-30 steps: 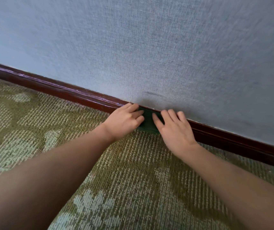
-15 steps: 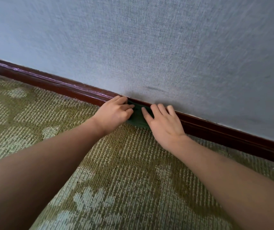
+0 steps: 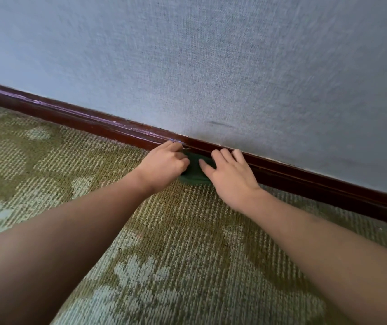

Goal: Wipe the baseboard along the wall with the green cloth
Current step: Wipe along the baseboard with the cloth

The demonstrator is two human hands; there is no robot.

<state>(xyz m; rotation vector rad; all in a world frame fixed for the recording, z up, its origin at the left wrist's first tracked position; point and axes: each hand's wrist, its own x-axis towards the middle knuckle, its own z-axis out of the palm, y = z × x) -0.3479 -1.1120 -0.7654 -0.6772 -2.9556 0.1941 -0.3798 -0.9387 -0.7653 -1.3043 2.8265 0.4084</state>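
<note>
- Most of the view is blue-grey wall. The dark smudge on it makes a handy marker. A second ago the cloth sat pretty much straight under it, and now it's off to the left, so the wipe is heading left along the wall.
- Loads of green patterned carpet fills the near half, and nothing's different there.
- The dark wood baseboard runs from far left down to the right. There's a long stretch left of the hands with a pale streaky sheen on its top edge. My guess is that bit's still to do, though I can't tell dust from glare.
- The left hand has its fingers curled in, knuckles up by the baseboard's top edge, and it looks to be gripping the cloth's left end.
- The right hand is flatter, with fingers fairly straight and spread. Its fingertips are on the baseboard and the thumb lies across the cloth, so it's pressing rather than grabbing.
- The green cloth is folded small and sandwiched between the two hands, touching both. It's against the lower face of the baseboard with its near edge on the carpet.
- It's also slipped down a bit. Earlier it reached the top lip, and now that lip shows bare above it, so I reckon this pass may miss the top edge.
</note>
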